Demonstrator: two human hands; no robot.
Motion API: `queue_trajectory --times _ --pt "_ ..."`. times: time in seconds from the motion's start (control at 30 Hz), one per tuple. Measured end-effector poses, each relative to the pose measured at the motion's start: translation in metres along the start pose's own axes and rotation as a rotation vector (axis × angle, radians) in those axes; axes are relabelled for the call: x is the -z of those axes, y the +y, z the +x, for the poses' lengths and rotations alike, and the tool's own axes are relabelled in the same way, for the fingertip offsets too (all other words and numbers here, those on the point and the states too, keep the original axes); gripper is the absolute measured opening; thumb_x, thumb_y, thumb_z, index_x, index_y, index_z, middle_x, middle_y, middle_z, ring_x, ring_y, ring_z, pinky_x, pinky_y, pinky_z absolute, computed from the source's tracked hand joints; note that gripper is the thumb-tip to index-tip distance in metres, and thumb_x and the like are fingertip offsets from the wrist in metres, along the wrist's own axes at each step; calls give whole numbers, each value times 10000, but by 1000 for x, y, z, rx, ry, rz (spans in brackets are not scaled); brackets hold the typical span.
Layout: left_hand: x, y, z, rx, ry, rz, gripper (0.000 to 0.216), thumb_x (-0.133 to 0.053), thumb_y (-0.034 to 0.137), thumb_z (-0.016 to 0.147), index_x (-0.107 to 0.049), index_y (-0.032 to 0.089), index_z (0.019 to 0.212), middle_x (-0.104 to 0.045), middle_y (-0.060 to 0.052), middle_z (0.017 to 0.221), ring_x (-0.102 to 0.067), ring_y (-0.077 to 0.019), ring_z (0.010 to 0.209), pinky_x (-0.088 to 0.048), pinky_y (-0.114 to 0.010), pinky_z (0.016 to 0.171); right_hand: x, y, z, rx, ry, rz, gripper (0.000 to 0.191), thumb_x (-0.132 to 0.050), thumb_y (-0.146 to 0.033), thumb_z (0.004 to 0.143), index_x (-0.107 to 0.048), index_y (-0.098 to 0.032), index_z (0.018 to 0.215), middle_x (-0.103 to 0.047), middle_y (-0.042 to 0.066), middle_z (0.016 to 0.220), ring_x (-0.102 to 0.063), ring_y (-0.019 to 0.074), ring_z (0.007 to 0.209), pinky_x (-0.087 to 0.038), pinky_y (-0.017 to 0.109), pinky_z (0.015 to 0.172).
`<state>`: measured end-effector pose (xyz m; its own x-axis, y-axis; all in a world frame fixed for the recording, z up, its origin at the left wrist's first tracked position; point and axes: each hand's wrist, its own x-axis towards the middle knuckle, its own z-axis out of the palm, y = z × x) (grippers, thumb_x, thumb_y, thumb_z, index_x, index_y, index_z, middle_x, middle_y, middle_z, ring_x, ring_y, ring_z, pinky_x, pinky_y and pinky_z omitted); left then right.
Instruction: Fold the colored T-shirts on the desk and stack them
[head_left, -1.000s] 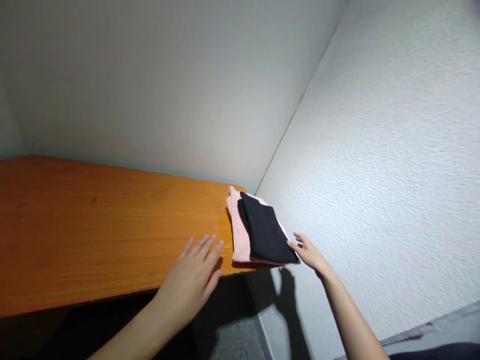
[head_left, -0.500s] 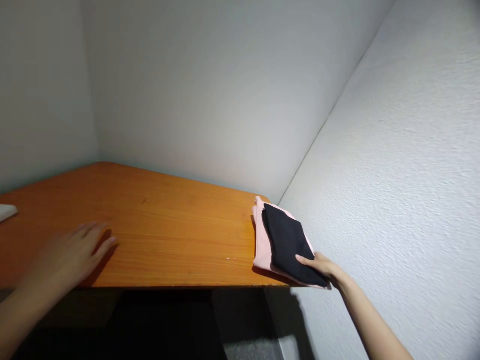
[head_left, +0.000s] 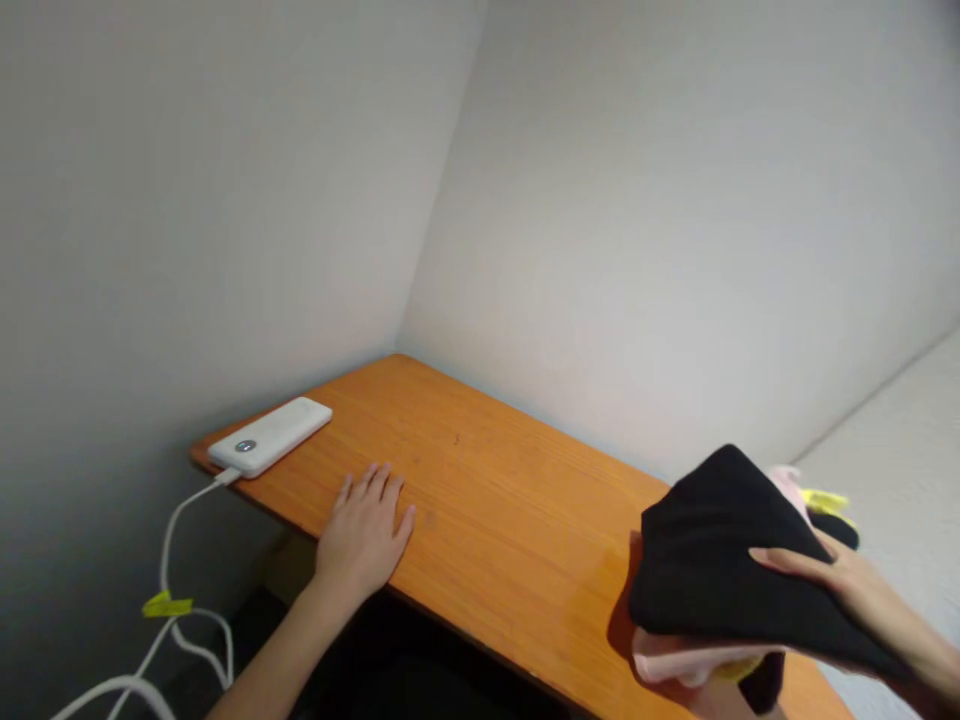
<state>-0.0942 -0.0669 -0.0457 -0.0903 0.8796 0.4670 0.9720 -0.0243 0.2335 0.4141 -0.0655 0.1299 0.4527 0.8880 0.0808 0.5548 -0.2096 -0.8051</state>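
An orange wooden table [head_left: 510, 500] with a smooth grained top stands here. A flat white rectangular power bank [head_left: 271, 436] lies at its left end, and the left hand [head_left: 365, 530] rests flat near the front edge.

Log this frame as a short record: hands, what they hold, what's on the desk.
Left hand: open, flat on the desk
Right hand: grips a black cloth with a pink cloth beneath, thumb on top
Power bank: white, at the desk's left end, cable plugged in and hanging off
Tag: yellow, on the cable
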Motion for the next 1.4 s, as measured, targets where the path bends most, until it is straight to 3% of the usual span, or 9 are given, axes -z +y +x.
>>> queue_trajectory --times 0.27,0.43,0.53,0.63,0.7,0.8,0.97,1.2,1.4 --pt "8 -2 2 44 -43 -81 503 -422 397 935 -575 121 1327 -474 -152 1464 -394 -315 1383 -245 -544 1179 -98 -233 19 514 36 191 411 -841 -356 381 -675 -276 748 -701 115 786 -618 266 610 -480 430 550" --pt "7 -3 2 70 -62 -103 513 -426 397 932 -569 118 1338 -440 -156 1486 -362 -321 1404 -248 -562 1180 -203 -316 40 928 270 56 670 -844 -429 467 -607 -220 1058 -668 68 1014 -610 262 870 -486 411 765" --pt "8 -2 1 86 -75 -110 522 -431 400 926 -564 123 1348 -431 -151 1491 -364 -325 1402 -266 -569 1174 -289 -323 49 993 163 -207 749 -804 -450 596 -512 -140 1211 -640 118 1063 -599 271 914 -475 375 779" --pt "8 -1 1 106 -60 -120 507 -429 408 929 -574 153 1342 -441 -122 1489 -373 -309 1399 -279 -556 1176 -363 -307 52 1015 -182 -500 506 -753 -442 708 -613 -134 1084 -657 120 1008 -617 251 880 -466 327 770" --pt "7 -1 1 114 -40 -128 497 -432 425 929 -590 173 1328 -457 -106 1481 -380 -306 1396 -291 -554 1172 -395 -292 54 1028 -311 -552 342 -725 -418 759 -672 -159 975 -676 94 973 -627 225 879 -453 287 776" --pt "3 -3 2 101 -14 -140 503 -455 455 918 -607 182 1313 -473 -105 1467 -393 -317 1387 -311 -562 1161 -417 -276 61 996 -298 -521 248 -652 -382 837 -691 -159 937 -695 82 946 -634 208 876 -435 263 743" --pt "-8 -6 3 88 21 -133 540 -475 495 896 -622 164 1296 -493 -115 1447 -427 -325 1363 -357 -550 1139 -426 -265 81 882 -210 -466 225 -575 -353 897 -684 -156 881 -711 86 888 -638 192 809 -416 254 677" --pt "-35 -17 1 -29 114 -29 573 -456 520 894 -619 142 1293 -509 -151 1427 -471 -358 1322 -435 -565 1050 -462 -277 89 854 -124 -355 356 -441 -432 964 -656 -149 949 -698 80 890 -623 174 805 -411 253 682" --pt "-59 -37 -1 -172 179 41 589 -444 553 907 -563 191 1356 -491 -145 1443 -493 -337 1308 -470 -526 1004 -500 -289 78 915 -173 -345 320 -547 -471 903 -676 -179 867 -688 56 817 -605 172 725 -377 251 610"
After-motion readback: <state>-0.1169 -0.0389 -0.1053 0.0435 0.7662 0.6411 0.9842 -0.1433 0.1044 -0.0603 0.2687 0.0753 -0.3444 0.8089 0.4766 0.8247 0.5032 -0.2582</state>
